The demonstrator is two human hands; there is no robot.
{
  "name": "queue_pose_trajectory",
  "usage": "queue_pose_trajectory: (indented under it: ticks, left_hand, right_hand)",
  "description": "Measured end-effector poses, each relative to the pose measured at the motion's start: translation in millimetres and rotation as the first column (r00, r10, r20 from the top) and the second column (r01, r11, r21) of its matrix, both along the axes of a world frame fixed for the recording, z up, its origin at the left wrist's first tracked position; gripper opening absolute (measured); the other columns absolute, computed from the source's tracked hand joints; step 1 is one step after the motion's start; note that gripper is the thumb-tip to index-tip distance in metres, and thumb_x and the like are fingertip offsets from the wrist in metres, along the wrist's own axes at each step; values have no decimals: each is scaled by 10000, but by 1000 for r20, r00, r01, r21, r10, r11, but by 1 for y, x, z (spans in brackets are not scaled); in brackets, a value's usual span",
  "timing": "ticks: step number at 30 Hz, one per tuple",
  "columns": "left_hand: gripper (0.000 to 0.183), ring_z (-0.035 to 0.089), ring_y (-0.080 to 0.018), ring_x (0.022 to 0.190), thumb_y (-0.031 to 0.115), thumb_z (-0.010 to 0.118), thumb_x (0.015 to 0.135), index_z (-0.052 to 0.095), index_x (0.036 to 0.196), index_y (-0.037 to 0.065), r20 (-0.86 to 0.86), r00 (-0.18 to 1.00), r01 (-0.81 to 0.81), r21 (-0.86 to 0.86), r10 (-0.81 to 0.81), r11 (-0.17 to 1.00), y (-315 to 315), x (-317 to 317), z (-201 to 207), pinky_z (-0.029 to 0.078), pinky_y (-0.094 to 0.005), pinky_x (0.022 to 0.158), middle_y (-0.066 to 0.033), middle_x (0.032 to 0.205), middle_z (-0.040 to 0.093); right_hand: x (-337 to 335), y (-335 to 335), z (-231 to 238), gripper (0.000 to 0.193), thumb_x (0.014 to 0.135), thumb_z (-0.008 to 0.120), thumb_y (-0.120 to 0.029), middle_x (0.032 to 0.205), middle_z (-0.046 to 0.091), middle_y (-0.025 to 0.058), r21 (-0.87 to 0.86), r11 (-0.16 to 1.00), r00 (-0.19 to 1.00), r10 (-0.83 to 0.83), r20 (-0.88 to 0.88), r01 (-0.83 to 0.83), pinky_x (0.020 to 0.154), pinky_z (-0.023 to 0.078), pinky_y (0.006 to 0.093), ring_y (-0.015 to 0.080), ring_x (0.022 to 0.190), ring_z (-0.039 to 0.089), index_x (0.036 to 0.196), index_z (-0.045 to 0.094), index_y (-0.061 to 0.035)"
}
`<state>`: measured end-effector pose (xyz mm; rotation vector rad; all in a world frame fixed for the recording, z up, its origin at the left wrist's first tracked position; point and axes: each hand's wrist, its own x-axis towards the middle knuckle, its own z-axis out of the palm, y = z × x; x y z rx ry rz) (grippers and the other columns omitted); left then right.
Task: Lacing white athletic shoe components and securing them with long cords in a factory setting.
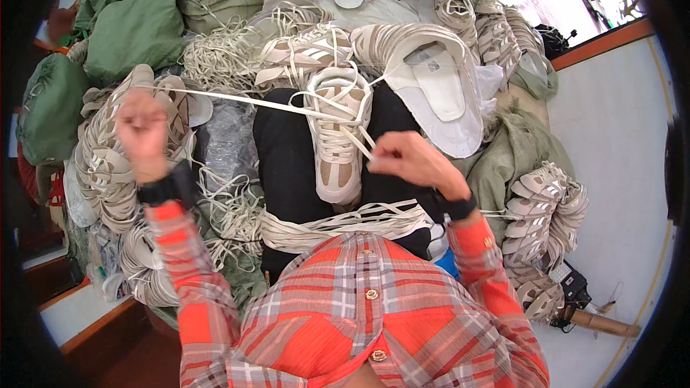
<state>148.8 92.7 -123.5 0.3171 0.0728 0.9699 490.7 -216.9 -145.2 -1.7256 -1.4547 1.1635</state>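
Head view, left grip (141,129): closing on taut lace (244,98), frame left
Right grip (411,162): pinching strand (357,143), centre
Shoe (335,145): resting centre

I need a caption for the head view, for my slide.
Left hand holding a pale lace taut from a beige shoe on the black-trousered lap, right hand pinching another lace length.

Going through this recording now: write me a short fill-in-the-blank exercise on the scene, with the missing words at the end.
1. The left hand holds a white ____ stretched out from the shoe.
2. The right hand pinches a strand on the person's ____ side of the shoe.
3. The trousers under the shoe are coloured ____.
4. The sacks at the picture's upper left are coloured ____.
Missing words: lace; right; black; green.
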Motion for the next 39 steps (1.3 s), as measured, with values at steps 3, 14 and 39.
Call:
queue_pose_trajectory:
  ticks: [3,14,39]
  left_hand:
    - [149,270,-103,456,-43,471,690,383,709,76,-62,932,-342,173,356,924,53,-76,61,253,-258,496,8,545,295]
    - [186,437,-140,746,44,532,895,513,1061,-37,-54,989,-114,328,140,938,28,-79,66,401,-263,669,-70,941,538]
    - [112,556,-288,468,134,617,836,616,822,24,-257,268,645,764,928,25,-127,148,-87,449,-345,469,-125,657,637]
  right_hand:
    - [3,35,-34,172,788,678,-156,680,543,61,6,998,998,-62,-7,62,552,416,267,101,606,486,859,642,-4]
    - [-78,76,-56,172,862,586,-182,682,599,181,264,962,975,4,224,-64,562,487,397,323,620,612,945,596,-32]
    - [-38,99,-31,140,824,497,-94,675,608,216,259,966,927,-77,368,-23,607,484,449,380,654,617,861,604,-11]
